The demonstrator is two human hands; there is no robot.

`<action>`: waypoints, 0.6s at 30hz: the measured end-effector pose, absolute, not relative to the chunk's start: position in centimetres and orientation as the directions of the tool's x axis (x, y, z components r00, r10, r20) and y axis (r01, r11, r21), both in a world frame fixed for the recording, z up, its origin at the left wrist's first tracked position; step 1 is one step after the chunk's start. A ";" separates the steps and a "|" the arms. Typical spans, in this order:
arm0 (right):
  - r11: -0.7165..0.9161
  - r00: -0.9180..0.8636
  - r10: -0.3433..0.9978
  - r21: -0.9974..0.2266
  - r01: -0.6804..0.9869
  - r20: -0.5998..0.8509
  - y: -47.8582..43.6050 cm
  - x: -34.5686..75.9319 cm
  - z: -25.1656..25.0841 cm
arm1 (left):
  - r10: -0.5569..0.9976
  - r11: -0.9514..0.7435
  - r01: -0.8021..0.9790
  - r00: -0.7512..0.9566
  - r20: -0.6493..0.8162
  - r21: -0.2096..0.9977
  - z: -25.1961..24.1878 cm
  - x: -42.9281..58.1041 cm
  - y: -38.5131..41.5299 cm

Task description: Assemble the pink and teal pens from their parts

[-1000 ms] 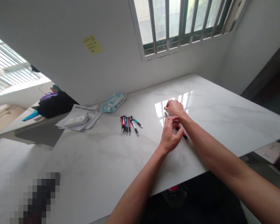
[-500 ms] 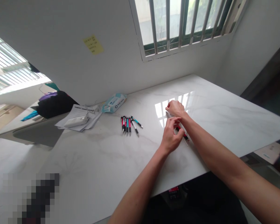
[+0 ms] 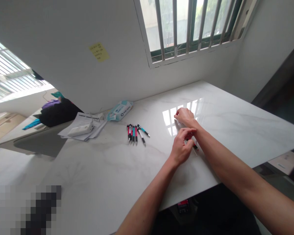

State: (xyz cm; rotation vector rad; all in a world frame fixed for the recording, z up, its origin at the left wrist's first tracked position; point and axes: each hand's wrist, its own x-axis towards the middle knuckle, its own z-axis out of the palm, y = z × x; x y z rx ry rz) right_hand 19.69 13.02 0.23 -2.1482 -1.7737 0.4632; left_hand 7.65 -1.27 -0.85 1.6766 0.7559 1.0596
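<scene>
My right hand (image 3: 184, 116) rests on the white marbled table, its fingers curled inward at the left. What lies in them, if anything, is hidden. Closer to me, my left hand (image 3: 182, 146) hovers beside my right wrist with bent fingers and a gap between index finger and thumb. Partly behind its thumb lies a red and black pen piece (image 3: 195, 147), with a thin pale stick (image 3: 195, 152) along it. Further left on the table, several click pens (image 3: 133, 134) in red, teal, white and black lie side by side, two of them slanted: a white one (image 3: 141, 136) and a teal one (image 3: 143, 130).
A blue wipes packet (image 3: 120, 110) lies against the wall. Left of it are papers (image 3: 98, 127) with a white device (image 3: 80, 130) and cable on top. The table's front edge (image 3: 193, 195) runs close to my body. A barred window (image 3: 186, 29) is above.
My left hand's thumb and fingers have bent closer together and cover more of the red and black piece. My right hand stays in nearly the same place. The view has tilted slightly.
</scene>
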 end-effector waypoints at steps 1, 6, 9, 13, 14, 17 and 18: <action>-0.179 0.177 0.983 -0.438 0.881 -0.046 12.9 19.5 0.3 | 0.876 -0.328 0.000 0.375 0.304 0.945 -0.8 7.5 -1.1; -0.154 0.158 0.987 -0.440 0.885 -0.027 12.7 19.0 0.3 | 0.897 -0.306 -0.016 0.331 0.294 0.952 -0.7 7.2 -0.8; -0.167 0.168 0.985 -0.447 0.879 -0.036 12.8 19.6 0.1 | 0.860 -0.295 -0.032 0.426 0.280 0.955 -0.5 7.5 -1.3; -0.192 0.189 0.981 -0.445 0.875 -0.051 13.0 20.7 0.5 | 0.757 -0.266 -0.033 0.612 0.230 0.963 0.1 7.7 -1.9; -0.196 0.194 0.980 -0.448 0.872 -0.050 13.0 20.9 0.8 | 0.729 -0.254 -0.037 0.650 0.216 0.967 0.2 7.6 -1.8; -0.176 0.193 0.981 -0.468 0.866 -0.012 12.9 21.2 2.0 | 0.730 -0.227 -0.033 0.655 0.193 0.973 0.6 6.7 -1.0; -0.143 0.170 0.985 -0.477 0.867 0.014 12.8 21.2 2.5 | 0.776 -0.224 -0.018 0.602 0.190 0.974 0.6 6.2 -0.5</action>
